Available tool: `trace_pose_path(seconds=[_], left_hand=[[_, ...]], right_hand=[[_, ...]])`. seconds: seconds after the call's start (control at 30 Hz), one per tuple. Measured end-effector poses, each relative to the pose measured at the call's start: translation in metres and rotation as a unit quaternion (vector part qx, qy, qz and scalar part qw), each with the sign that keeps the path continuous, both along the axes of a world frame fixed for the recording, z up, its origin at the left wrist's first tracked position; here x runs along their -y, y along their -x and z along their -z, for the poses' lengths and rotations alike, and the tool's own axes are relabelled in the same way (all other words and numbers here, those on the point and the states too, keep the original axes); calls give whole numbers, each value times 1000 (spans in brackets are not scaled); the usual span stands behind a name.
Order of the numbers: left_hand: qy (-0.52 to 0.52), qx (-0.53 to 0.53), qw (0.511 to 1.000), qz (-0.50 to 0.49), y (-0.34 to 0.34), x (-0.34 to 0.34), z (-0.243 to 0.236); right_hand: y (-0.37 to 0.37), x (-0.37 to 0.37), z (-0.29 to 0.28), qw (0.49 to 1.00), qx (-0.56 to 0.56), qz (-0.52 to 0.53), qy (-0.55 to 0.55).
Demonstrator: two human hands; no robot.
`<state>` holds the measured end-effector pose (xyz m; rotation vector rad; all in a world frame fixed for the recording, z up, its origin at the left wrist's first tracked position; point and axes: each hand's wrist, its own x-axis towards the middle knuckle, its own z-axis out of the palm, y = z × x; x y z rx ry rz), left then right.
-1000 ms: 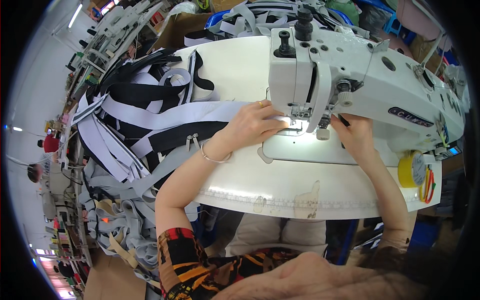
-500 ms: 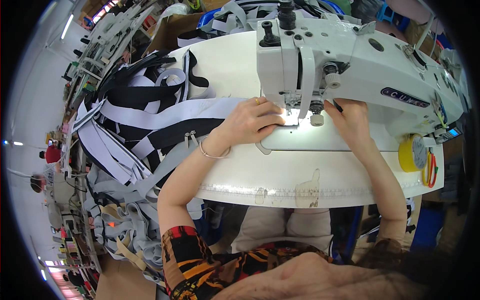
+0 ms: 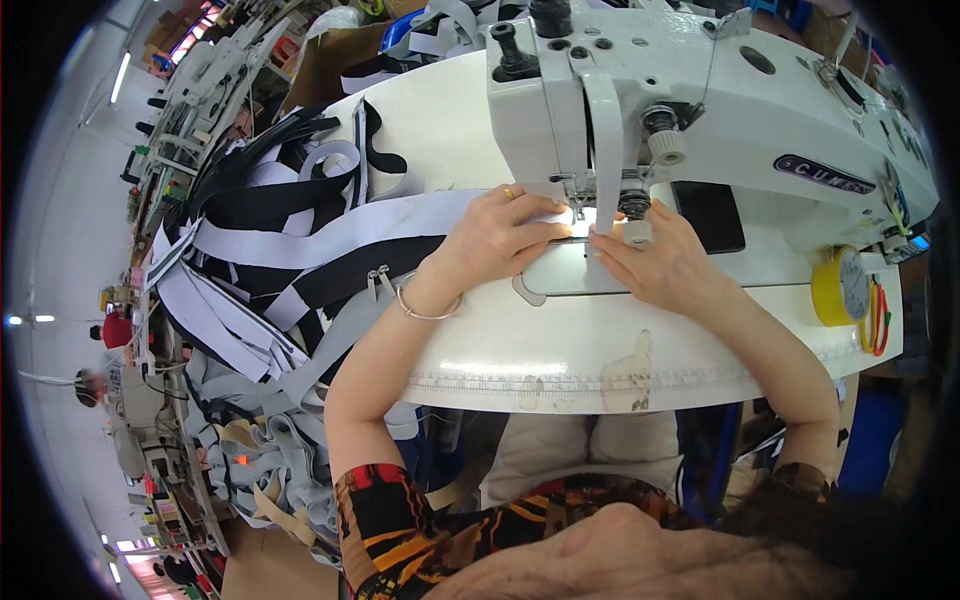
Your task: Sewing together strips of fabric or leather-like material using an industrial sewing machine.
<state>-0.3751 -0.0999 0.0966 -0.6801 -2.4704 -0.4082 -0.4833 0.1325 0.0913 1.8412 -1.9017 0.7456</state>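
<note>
White strip (image 3: pixel 400 214) is stretching across the table (image 3: pixel 480 350), reaching the left hand (image 3: pixel 490 235) under the sewing machine (image 3: pixel 720 130) — the right hand (image 3: pixel 662 265) is facing it, just apart — whether either is gripping, I can't tell.

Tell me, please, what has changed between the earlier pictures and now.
The right hand moved left, toward the left hand, beneath the sewing machine; a flat black rectangle now shows more fully. Whether anything was let go, I cannot tell. The left hand stayed by the pale strip; the yellow tape roll stayed put.
</note>
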Motion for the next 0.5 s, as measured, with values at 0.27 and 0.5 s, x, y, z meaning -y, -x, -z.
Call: trace_pose_path(seconds=[0.27,0.5], left_hand=[[-9,38,998,-51,9,7,2],[-2,-4,999,-34,8,6,-1]], right_hand=[[11,6,3,999,-30,21,9],[9,7,18,996,-24,71,-48]])
